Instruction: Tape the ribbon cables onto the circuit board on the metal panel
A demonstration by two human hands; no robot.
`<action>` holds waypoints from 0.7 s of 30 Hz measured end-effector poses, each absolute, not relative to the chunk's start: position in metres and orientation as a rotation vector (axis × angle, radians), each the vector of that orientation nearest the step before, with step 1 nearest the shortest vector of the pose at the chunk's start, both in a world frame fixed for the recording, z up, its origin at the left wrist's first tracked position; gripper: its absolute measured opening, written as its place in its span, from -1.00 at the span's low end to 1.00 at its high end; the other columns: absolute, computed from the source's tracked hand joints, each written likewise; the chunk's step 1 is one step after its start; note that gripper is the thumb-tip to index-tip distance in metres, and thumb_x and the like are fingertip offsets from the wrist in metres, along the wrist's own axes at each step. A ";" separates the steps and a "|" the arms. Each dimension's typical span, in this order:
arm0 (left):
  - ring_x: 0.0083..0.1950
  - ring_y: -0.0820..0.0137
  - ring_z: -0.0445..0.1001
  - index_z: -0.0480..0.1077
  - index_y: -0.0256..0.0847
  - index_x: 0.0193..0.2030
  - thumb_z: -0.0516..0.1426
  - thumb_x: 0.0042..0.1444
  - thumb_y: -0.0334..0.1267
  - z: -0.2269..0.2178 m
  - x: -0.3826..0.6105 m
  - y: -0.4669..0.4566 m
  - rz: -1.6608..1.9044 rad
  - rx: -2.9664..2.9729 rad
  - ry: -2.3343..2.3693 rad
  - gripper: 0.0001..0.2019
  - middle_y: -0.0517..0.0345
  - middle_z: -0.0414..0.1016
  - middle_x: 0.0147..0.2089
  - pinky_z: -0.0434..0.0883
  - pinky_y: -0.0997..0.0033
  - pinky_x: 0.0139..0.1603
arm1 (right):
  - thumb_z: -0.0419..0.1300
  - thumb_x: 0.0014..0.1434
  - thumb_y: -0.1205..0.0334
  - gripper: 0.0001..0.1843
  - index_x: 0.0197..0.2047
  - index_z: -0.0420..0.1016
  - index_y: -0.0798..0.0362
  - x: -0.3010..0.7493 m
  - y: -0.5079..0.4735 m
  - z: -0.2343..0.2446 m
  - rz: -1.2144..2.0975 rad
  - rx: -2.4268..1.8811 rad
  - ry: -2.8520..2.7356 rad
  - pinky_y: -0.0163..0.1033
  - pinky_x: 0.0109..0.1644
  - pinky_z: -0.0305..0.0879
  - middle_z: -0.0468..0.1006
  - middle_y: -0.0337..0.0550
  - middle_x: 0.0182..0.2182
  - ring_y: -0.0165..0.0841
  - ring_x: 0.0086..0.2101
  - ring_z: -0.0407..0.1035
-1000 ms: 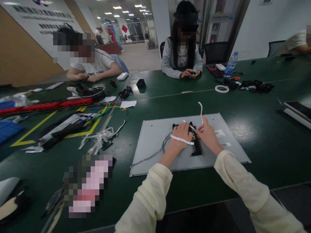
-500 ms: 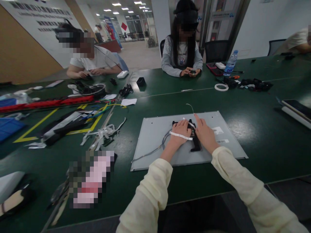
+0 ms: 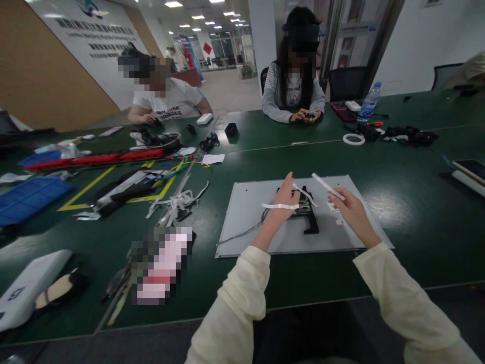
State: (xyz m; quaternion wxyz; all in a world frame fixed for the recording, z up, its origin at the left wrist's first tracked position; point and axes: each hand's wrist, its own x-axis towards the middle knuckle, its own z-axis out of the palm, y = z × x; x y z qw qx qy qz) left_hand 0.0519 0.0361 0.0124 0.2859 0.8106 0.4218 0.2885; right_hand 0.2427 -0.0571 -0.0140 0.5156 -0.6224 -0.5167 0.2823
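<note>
My left hand (image 3: 283, 198) is over the left part of a black bracket with a circuit board (image 3: 311, 218), its fingers stretched forward and partly hidden behind the hand. One white tape strip (image 3: 279, 206) lies across the back of this hand. Another narrow white strip (image 3: 306, 195) runs over the board, right of the fingers. My right hand (image 3: 353, 208), raised to the right of the bracket, pinches the end of a white tape strip (image 3: 326, 185) that points up and left. Beneath everything lies a grey flat panel (image 3: 246, 217), with a grey cable (image 3: 240, 236) at its left.
Crumpled white strips (image 3: 180, 205) and a pixelated pink item (image 3: 164, 265) lie to the left. A white tape roll (image 3: 353, 139), a water bottle (image 3: 369, 102) and black cables (image 3: 411, 135) stand farther back. Two people sit across the green table (image 3: 265, 162).
My right hand has lifted away from the board and moved right, with a tape strip in its fingers. The left hand's fingers have risen from the board. The view has shifted left.
</note>
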 end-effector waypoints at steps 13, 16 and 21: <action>-0.45 0.44 0.42 0.40 -0.26 -0.46 0.04 0.15 -0.15 0.011 0.036 -0.016 0.404 2.038 1.115 -0.73 0.19 0.44 -0.52 0.30 0.50 -0.38 | 0.04 0.19 -0.01 -0.61 -0.49 0.44 0.07 0.228 -0.072 -0.005 0.673 -1.672 -1.648 -0.33 -0.34 0.17 0.49 -0.24 -0.53 -0.39 -0.46 0.37; -0.40 0.39 0.44 0.42 -0.25 -0.42 0.02 0.16 -0.21 0.005 0.042 -0.020 0.397 2.211 1.306 -0.76 0.13 0.48 -0.46 0.27 0.46 -0.37 | 0.00 0.23 0.04 -0.62 -0.45 0.46 0.06 0.225 -0.069 -0.012 0.507 -1.765 -1.755 -0.32 -0.31 0.13 0.51 -0.22 -0.50 -0.37 -0.43 0.38; -0.36 0.29 0.50 0.42 -0.23 -0.29 -0.04 0.21 -0.21 -0.003 0.047 -0.030 0.315 2.351 1.484 -0.76 0.05 0.51 -0.40 0.27 0.40 -0.37 | 0.02 0.23 0.06 -0.67 -0.46 0.43 0.04 0.213 -0.069 -0.019 0.252 -1.972 -1.822 -0.31 -0.37 0.04 0.51 -0.19 -0.50 -0.36 -0.43 0.37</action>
